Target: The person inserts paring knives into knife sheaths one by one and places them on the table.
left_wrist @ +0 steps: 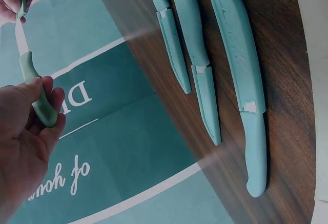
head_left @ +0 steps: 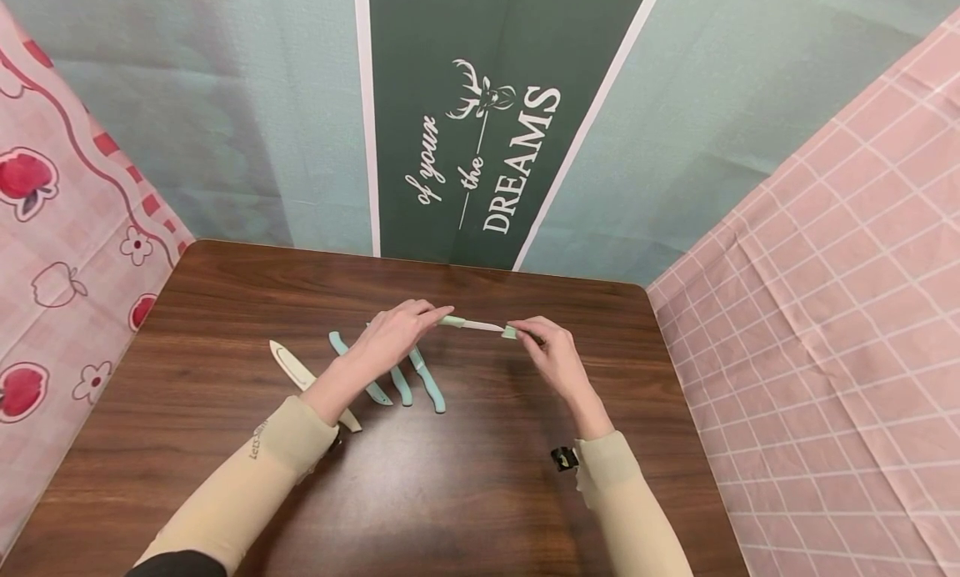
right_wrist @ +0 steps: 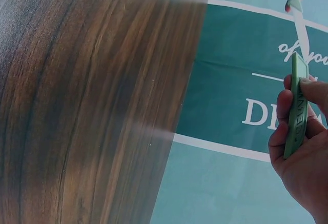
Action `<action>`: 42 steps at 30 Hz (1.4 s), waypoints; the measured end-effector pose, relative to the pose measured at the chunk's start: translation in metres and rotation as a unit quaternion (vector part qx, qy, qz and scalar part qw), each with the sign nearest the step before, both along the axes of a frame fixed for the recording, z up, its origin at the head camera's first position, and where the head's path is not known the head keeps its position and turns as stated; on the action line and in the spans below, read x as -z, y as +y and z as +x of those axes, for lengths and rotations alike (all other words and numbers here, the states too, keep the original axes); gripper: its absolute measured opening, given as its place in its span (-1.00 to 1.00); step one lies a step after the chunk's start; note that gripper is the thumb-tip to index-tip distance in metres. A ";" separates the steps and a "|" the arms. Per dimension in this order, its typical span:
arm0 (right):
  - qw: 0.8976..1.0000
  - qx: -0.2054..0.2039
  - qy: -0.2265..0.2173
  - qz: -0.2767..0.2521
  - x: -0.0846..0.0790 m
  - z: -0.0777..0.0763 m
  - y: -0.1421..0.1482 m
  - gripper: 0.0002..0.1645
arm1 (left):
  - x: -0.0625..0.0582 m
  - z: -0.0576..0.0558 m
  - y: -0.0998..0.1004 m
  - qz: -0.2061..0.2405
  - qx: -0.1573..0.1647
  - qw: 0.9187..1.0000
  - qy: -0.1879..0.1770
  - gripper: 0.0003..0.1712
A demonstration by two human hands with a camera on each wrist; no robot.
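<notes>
My left hand [head_left: 390, 335] grips the pale green handle [left_wrist: 28, 67] of a small knife, its fingers wrapped round it. The bare white blade [head_left: 482, 325] points toward my right hand [head_left: 557, 356]. That hand pinches a green blade sheath [right_wrist: 298, 116] between thumb and fingers, raised lettering on its side. In the right wrist view the blade's tip overlaps the open end of the sheath. Both hands are over the far part of the table.
Three teal knives in matching sheaths, one of them large [left_wrist: 236, 44], lie side by side under my left arm on the wooden table [head_left: 465, 477]. A cream sheathed knife [head_left: 288, 363] is further left, partly hidden by that forearm. Fabric curtains [head_left: 825, 227] surround the table.
</notes>
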State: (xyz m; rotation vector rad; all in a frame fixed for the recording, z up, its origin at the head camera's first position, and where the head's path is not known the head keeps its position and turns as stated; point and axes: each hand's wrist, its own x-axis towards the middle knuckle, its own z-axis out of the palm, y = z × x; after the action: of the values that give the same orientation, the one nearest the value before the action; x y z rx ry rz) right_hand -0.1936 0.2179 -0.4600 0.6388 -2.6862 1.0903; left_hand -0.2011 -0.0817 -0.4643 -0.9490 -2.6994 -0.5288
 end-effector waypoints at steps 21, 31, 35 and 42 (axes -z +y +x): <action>1.000 -0.005 0.022 -0.011 0.000 -0.002 -0.003 -0.73 | 0.000 0.001 -0.004 -0.004 -0.010 1.000 0.000 -0.36; 1.000 0.000 0.021 -0.015 0.001 -0.001 -0.006 -0.74 | 0.000 0.002 -0.004 -0.006 -0.007 1.000 0.013 -0.37; 0.999 -0.001 0.031 -0.017 0.002 -0.002 -0.007 -0.76 | -0.002 0.003 -0.005 -0.021 -0.007 0.999 0.027 -0.28; 0.999 -0.008 0.040 -0.031 0.002 -0.002 -0.009 -0.78 | -0.006 0.005 -0.007 -0.023 -0.013 0.998 0.049 -0.19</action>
State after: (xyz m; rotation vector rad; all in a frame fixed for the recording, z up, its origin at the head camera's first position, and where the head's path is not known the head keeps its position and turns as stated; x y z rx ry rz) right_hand -0.1952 0.2091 -0.4619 0.6805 -2.5727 1.1237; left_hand -0.1960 -0.0885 -0.4583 -0.9259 -2.6433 -0.4065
